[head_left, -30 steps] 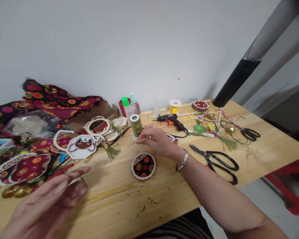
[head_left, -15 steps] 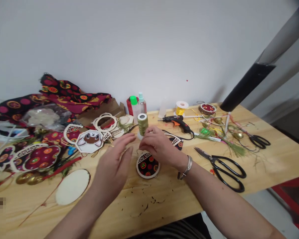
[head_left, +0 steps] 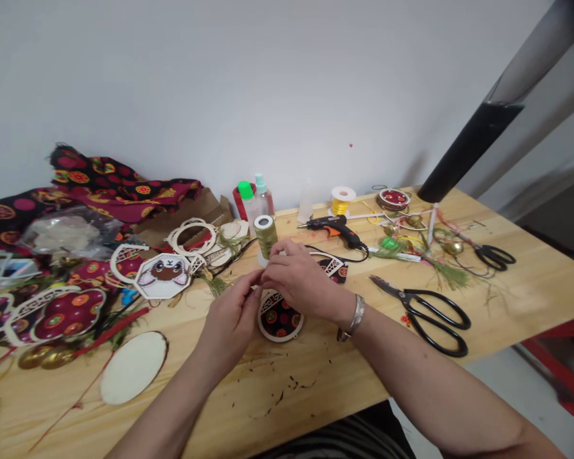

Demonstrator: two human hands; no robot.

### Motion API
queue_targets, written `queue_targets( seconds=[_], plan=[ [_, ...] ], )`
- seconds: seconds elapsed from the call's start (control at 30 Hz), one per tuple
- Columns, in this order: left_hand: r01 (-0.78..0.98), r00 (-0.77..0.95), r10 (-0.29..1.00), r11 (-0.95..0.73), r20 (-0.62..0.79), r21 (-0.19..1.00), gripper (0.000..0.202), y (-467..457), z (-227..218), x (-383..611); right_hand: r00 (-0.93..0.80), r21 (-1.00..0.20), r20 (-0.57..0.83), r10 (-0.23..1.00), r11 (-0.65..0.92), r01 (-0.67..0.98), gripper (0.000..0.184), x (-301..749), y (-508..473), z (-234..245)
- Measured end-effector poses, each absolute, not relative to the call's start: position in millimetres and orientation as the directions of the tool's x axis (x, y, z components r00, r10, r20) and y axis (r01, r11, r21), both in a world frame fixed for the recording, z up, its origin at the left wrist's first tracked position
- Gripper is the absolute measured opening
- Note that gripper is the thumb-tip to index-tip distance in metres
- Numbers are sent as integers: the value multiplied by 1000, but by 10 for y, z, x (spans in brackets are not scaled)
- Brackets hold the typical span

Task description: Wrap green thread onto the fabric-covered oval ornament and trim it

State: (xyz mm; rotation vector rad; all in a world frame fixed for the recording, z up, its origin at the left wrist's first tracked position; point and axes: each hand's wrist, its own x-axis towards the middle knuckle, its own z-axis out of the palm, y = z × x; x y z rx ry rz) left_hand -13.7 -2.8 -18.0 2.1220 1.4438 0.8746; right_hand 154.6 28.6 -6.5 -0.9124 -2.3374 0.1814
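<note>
My left hand (head_left: 234, 313) and my right hand (head_left: 297, 277) meet at the fingertips over the middle of the table. Both are closed in a pinch; whatever lies between the fingers is too small or hidden to make out. Just below them lies a round ornament (head_left: 281, 319) with a pale wooden rim, a fretwork band and dark flowered fabric. Its upper part is covered by my hands. Behind the fingers stands a spool of olive thread (head_left: 266, 236). Partly hidden past my right hand is another fabric piece with wooden fretwork (head_left: 333, 266).
Large black-handled scissors (head_left: 425, 312) lie right, with a glue gun (head_left: 332, 227) behind. Smaller scissors (head_left: 495, 256) and a yellow cord spool (head_left: 342, 201) are farther off. Left are an octagonal sheep picture (head_left: 165, 275), an oval disc (head_left: 134, 368) and heaped patterned fabric (head_left: 119, 185). Dark scraps dot the front.
My left hand has moved right and its spread fingers have closed, coming against my right hand's fingertips. My right hand stays pinched over the ornament. The view has shifted slightly.
</note>
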Motion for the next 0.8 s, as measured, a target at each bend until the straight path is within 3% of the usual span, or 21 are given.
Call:
queue_targets(
  seconds=[0.2,0.5,0.67,0.8],
  plan=[
    [703,226,935,-352,275,618,26,-27,-205,-156,-573,-290,497,652,747,599,19,1539,313,-108],
    [726,100,946,-281,308,627,21,-74,-163,-156,-546,-333,495,676,728,599,17,1547,310,-76],
    [679,46,959,-236,280,695,21,-95,-152,-140,-538,-353,502,677,729,587,15,1562,326,-90],
    [585,-53,982,-116,181,803,18,-102,-96,-104,-525,-377,503,686,721,581,15,1579,336,-91]
  ],
)
